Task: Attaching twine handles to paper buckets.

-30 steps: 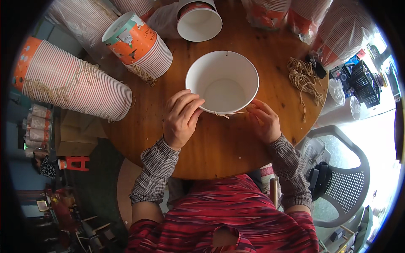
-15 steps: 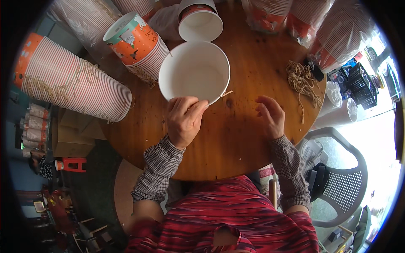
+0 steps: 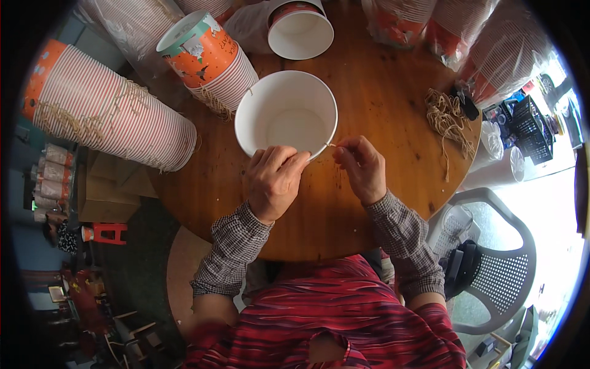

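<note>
A white paper bucket (image 3: 284, 114) tilts toward me over the round table, its open mouth facing up. My left hand (image 3: 275, 178) is closed on the near rim, thumb and fingers pinching the edge. Just right of it, a short twine end (image 3: 330, 145) sticks out from the rim. My right hand (image 3: 362, 169) pinches that twine end between thumb and forefinger. Twine also shows at the bucket's left rim. Behind the bucket stands a stack of orange-printed buckets (image 3: 212, 58) with twine along its side, and a longer striped stack (image 3: 110, 107) lies tilted at the left.
A loose bundle of twine (image 3: 448, 123) lies at the right of the wooden table (image 3: 381, 104), beside a small black object. More buckets in clear plastic (image 3: 504, 55) line the back. A grey plastic chair (image 3: 498, 264) stands at the right, and a red stool (image 3: 110, 234) at the left.
My right hand has moved left from the bare tabletop to the rim and now pinches the twine end. The bucket has tipped slightly, showing more of its bottom. My left hand keeps its hold.
</note>
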The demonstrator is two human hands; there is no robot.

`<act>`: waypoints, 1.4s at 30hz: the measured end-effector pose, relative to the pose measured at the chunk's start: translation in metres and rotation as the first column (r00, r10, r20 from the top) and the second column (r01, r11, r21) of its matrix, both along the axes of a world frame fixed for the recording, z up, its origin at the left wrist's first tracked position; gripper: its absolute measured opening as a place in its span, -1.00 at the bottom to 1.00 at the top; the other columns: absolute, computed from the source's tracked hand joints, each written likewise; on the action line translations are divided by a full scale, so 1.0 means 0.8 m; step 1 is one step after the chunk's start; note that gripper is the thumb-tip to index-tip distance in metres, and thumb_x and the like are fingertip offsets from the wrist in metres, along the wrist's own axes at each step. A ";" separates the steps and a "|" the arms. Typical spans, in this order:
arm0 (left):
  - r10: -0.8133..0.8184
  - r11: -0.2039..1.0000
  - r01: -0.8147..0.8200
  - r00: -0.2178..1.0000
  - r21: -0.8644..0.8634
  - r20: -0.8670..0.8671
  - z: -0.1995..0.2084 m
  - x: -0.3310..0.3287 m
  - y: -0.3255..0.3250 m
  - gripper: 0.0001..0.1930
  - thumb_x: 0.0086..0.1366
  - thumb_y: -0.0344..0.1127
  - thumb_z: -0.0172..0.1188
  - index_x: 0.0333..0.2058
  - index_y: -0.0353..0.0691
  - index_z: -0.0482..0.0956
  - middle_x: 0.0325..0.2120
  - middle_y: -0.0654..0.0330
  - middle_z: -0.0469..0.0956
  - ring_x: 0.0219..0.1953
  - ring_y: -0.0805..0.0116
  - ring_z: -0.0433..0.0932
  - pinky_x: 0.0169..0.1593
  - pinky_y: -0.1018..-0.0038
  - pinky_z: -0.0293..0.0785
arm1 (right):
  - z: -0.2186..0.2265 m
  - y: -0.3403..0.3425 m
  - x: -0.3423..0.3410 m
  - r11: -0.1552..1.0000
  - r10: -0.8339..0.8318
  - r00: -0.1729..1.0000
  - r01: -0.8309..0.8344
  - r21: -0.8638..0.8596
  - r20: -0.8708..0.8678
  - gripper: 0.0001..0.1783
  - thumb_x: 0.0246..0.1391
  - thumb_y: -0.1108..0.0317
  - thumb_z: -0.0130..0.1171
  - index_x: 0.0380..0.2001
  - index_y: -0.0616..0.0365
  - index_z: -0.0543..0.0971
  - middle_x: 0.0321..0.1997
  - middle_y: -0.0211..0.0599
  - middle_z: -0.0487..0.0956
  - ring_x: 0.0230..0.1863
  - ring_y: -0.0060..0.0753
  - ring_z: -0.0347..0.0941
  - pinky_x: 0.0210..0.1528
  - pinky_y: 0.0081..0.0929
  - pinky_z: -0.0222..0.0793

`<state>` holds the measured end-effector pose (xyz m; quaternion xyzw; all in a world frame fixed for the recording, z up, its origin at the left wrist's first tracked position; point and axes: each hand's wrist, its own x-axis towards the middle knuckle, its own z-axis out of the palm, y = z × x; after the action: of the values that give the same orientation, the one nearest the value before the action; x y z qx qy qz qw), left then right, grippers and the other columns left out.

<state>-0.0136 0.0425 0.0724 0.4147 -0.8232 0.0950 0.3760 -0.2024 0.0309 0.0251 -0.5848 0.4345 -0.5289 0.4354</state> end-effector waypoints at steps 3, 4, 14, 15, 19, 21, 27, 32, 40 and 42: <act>-0.001 1.000 0.001 1.000 0.011 -0.011 0.001 -0.003 0.000 -0.82 0.01 -0.47 0.30 -0.35 -0.16 0.58 -0.50 0.35 0.42 -0.42 0.39 0.48 -0.34 0.43 0.34 | -0.001 0.008 0.005 0.994 -0.016 0.996 0.006 -0.112 -0.086 -0.94 0.10 0.50 0.11 -0.33 0.23 0.48 -0.43 -0.31 0.55 -0.42 -0.46 0.50 -0.38 -0.55 0.40; 0.004 1.000 -0.004 1.000 0.018 -0.008 0.001 -0.004 -0.001 -0.82 0.01 -0.48 0.30 -0.36 -0.16 0.58 -0.50 0.35 0.42 -0.43 0.39 0.48 -0.35 0.43 0.34 | 0.000 0.009 0.006 0.979 -0.012 0.990 -0.017 -0.202 -0.141 -0.94 0.09 0.51 0.10 -0.34 0.23 0.47 -0.45 -0.27 0.53 -0.44 -0.41 0.50 -0.39 -0.52 0.40; 0.003 0.995 -0.002 1.000 0.098 -0.007 0.007 -0.003 0.002 -0.75 0.02 -0.44 0.31 -0.26 -0.19 0.58 -0.40 0.26 0.48 -0.33 0.24 0.48 -0.18 0.32 0.35 | -0.019 0.003 -0.003 0.997 -0.035 0.986 0.023 -0.072 -0.166 -0.91 0.09 0.48 0.13 -0.31 0.22 0.51 -0.47 -0.26 0.52 -0.44 -0.47 0.48 -0.41 -0.58 0.38; -0.013 0.997 0.014 1.000 0.073 -0.015 0.008 -0.003 0.001 -0.72 0.02 -0.43 0.31 -0.22 -0.19 0.56 -0.36 0.24 0.49 -0.30 0.24 0.48 -0.14 0.31 0.35 | -0.017 0.004 -0.008 0.998 -0.054 0.990 0.049 -0.043 -0.132 -0.89 0.12 0.46 0.11 -0.27 0.21 0.52 -0.44 -0.32 0.54 -0.42 -0.56 0.48 -0.40 -0.62 0.38; -0.014 0.999 0.019 0.989 0.032 -0.147 0.015 0.021 0.000 -0.60 0.05 -0.39 0.32 -0.08 -0.26 0.51 -0.18 0.09 0.49 -0.15 0.11 0.47 0.00 0.27 0.35 | -0.009 -0.002 -0.025 0.996 -0.089 0.983 0.089 -0.007 -0.158 -0.89 0.14 0.45 0.09 -0.27 0.22 0.52 -0.42 -0.35 0.57 -0.40 -0.62 0.50 -0.38 -0.64 0.39; 0.061 0.998 -0.053 0.961 0.036 -0.268 0.008 0.050 -0.008 -0.63 0.15 -0.34 0.25 -0.05 -0.25 0.49 -0.16 0.04 0.48 -0.12 0.07 0.45 -0.04 0.28 0.38 | -0.002 -0.007 -0.031 0.989 -0.149 0.971 0.144 -0.043 -0.186 -0.88 0.14 0.44 0.09 -0.27 0.23 0.52 -0.44 -0.34 0.58 -0.41 -0.60 0.52 -0.37 -0.65 0.40; 0.085 0.975 0.090 0.693 0.203 -0.716 -0.037 0.085 -0.037 -0.61 0.34 -0.28 0.07 0.07 -0.33 0.34 -0.05 0.10 0.42 -0.01 0.31 0.41 0.05 0.41 0.35 | 0.016 -0.042 -0.028 0.989 -0.143 0.984 0.138 -0.052 -0.102 -0.87 0.15 0.45 0.07 -0.26 0.26 0.51 -0.44 -0.34 0.59 -0.42 -0.62 0.52 -0.37 -0.65 0.41; 0.207 0.915 0.170 0.580 0.366 -0.788 -0.048 0.085 -0.050 -0.49 0.43 -0.06 -0.17 0.16 -0.33 0.25 0.08 0.07 0.34 0.12 0.29 0.31 0.19 0.41 0.19 | 0.028 -0.062 -0.009 0.997 -0.066 0.998 0.066 0.030 -0.004 -0.84 0.17 0.42 0.07 -0.23 0.28 0.50 -0.38 -0.31 0.58 -0.45 -0.63 0.47 -0.37 -0.66 0.41; 0.103 0.691 0.678 0.249 0.250 -0.963 -0.076 0.082 -0.097 -0.24 0.36 0.27 -0.36 0.24 -0.31 0.13 0.20 0.10 0.23 0.24 0.24 0.21 0.28 0.29 0.09 | -0.022 -0.151 -0.019 0.995 -0.096 0.989 0.100 0.027 -0.109 -0.44 0.25 -0.08 -0.09 -0.27 0.28 0.53 -0.37 -0.33 0.57 -0.36 -0.54 0.45 -0.28 -0.55 0.39; 0.079 0.670 0.711 0.219 0.214 -0.972 -0.082 0.084 -0.098 -0.22 0.35 0.29 -0.36 0.25 -0.30 0.12 0.22 0.09 0.22 0.24 0.23 0.20 0.28 0.28 0.08 | -0.034 -0.145 -0.012 0.950 -0.007 0.999 -0.008 0.313 0.046 -0.42 0.25 -0.10 -0.09 -0.27 0.31 0.54 -0.37 -0.36 0.56 -0.37 -0.56 0.42 -0.26 -0.59 0.36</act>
<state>0.0538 -0.0357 0.0067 0.2896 -0.4854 -0.5381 0.6253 -0.2116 -0.0851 -0.0018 -0.4962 0.5023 -0.4666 0.5327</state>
